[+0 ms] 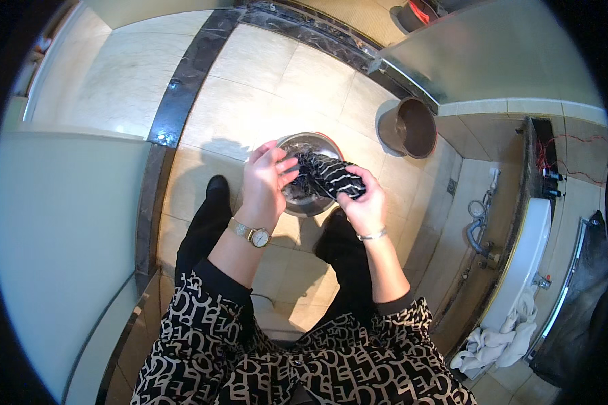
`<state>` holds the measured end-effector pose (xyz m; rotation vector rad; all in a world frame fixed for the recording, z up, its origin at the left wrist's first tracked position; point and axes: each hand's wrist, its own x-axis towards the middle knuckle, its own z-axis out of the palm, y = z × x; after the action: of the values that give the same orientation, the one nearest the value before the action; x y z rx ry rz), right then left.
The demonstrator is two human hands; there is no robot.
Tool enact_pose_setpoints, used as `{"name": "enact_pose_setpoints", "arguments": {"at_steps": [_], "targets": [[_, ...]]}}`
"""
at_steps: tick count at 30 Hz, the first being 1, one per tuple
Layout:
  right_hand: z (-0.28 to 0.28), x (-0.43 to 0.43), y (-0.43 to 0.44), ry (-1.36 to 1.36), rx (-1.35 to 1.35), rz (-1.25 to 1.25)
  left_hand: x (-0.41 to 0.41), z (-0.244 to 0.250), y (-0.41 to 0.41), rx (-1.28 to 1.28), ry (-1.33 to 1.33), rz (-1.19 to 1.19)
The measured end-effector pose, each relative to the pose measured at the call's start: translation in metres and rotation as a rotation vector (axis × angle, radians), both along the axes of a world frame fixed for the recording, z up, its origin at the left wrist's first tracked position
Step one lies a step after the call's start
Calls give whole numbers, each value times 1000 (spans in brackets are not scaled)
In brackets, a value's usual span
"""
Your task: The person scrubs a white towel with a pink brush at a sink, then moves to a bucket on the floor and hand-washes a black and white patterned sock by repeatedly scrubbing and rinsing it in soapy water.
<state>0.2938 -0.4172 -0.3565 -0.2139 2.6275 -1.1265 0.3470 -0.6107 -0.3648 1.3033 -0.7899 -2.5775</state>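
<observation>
A wet-looking black cloth with white stripes point(329, 174) hangs over a round metal basin point(309, 206) that stands on the tiled floor between my feet. My right hand point(366, 202) grips the cloth's right end, thumb on the near side. My left hand point(269, 177), with a watch at the wrist, is at the basin's left side, palm towards the cloth and fingers apart. Its fingertips lie beside the cloth's left end. The basin has a red edge at the back and seems to hold water; the cloth covers part of it.
A brown plastic bucket point(418, 129) stands to the right, beyond the basin. A white washbasin point(519, 253) with a white towel point(501, 336) is at the far right, near pipes and a shower hose point(473, 238). A dark stone sill point(182, 86) edges the floor.
</observation>
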Motion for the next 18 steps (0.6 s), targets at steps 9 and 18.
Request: {"name": "enact_pose_setpoints", "arguments": {"at_steps": [9,18], "targets": [[-240,-10,-13,-192,468,57,-23,-11,-38,-53,-36,24],[-327,-35,-30,-583,940,262,-27,-9,-23,-9,-115,-45]]}}
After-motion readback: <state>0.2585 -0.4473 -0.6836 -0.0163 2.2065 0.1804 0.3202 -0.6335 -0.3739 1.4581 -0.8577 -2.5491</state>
